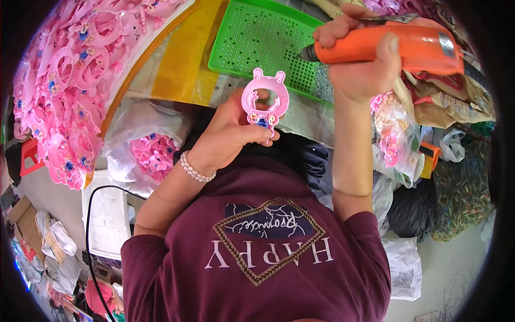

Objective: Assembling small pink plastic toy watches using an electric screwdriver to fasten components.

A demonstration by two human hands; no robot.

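Observation:
My left hand [228,129] grips a pink plastic rabbit-shaped piece [268,83] in front of my chest. The piece has two ears, a ring-shaped head with a large opening, and a small body with a blue part under my thumb. My right hand [370,78] is wrapped round an orange electric screwdriver [370,43], held up at the right. Its dark tip points left over a green perforated tray [257,37], apart from the pink piece. Small silvery screws [323,83] lie heaped at the tray's near right end.
A big heap of similar pink pieces [64,107] fills the left side. Beside my left forearm, a clear bag [155,153] contains small pink parts. Another bag of pink parts [390,142] hangs at the right. A black cable [90,236] curves past my left elbow.

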